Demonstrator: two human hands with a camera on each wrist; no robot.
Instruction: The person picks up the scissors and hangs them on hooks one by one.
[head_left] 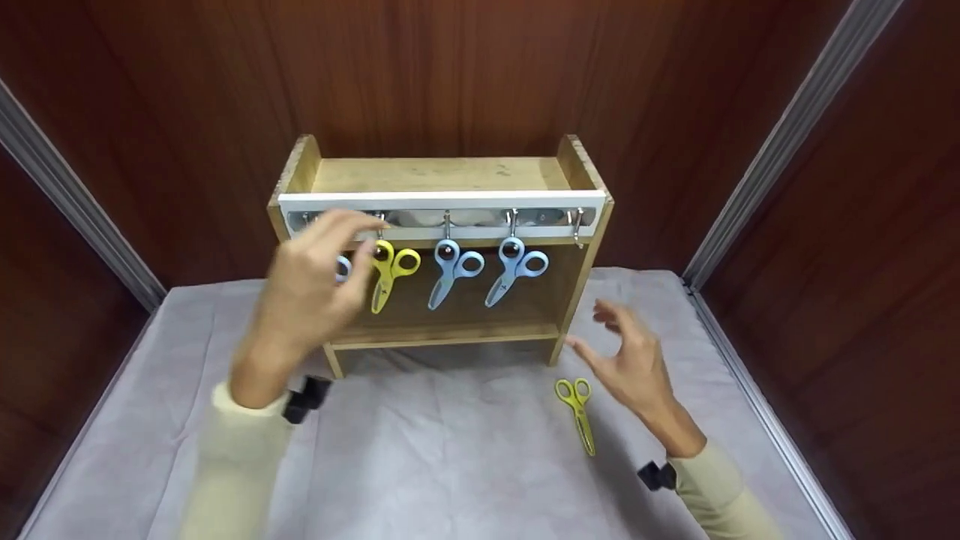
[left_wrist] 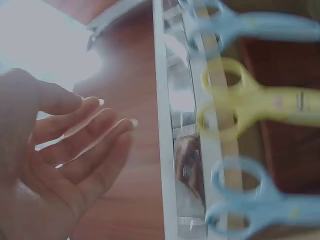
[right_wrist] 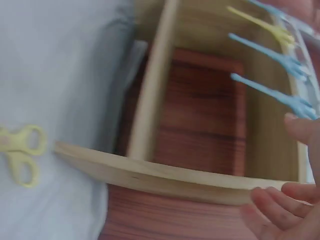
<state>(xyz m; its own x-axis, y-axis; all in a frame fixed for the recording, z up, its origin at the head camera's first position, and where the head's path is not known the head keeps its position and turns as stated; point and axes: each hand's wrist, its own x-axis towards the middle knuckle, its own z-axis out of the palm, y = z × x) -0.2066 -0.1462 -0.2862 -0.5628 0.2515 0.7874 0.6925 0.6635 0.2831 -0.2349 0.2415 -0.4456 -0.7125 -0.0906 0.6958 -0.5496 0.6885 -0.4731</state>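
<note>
In the head view my left hand [head_left: 311, 274] is in front of the rack's left part, fingers loosely bent and nothing between them. Beside its fingertips hangs a yellow pair of scissors [head_left: 384, 277]. Two light blue pairs of scissors [head_left: 446, 271] [head_left: 508, 270] hang further right, and another blue pair [head_left: 343, 268] is mostly hidden behind this hand. My right hand [head_left: 634, 364] is off the rack's right side, thumb and fingers apart, holding nothing. Close to it, a second yellow pair of scissors [head_left: 578, 416] lies on the grey cloth, handles toward the rack.
The wooden rack [head_left: 442, 334] carries a white rail [head_left: 442, 200] with metal hooks; the rightmost hook [head_left: 577, 225] has nothing on it. Grey cloth [head_left: 450, 450] covers the surface below. Dark wood-grain panels [head_left: 450, 75] with metal edge strips [head_left: 787, 127] stand around.
</note>
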